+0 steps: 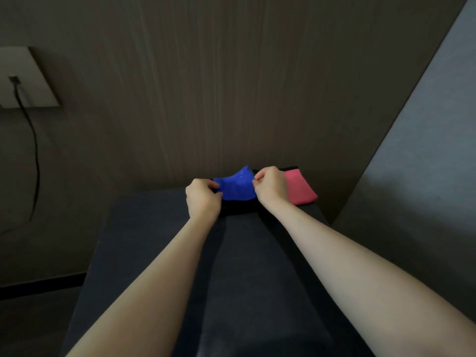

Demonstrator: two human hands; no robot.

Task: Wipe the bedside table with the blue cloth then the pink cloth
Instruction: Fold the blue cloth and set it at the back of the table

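Head view, blue cloth (pixel 235 188) seemingly pinched between hands

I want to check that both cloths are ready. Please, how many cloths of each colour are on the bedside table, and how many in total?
Blue cloth: 1, pinched by the left hand and the right hand
Pink cloth: 1, lying on the bedside table, right of the blue one
Total: 2 cloths

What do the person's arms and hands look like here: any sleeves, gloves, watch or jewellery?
Both arms are bare from the bottom of the picture to the wrists: no sleeves show. The left hand and right hand wear no gloves. No watch, bracelet or ring is visible, though the dim light could hide a small one.
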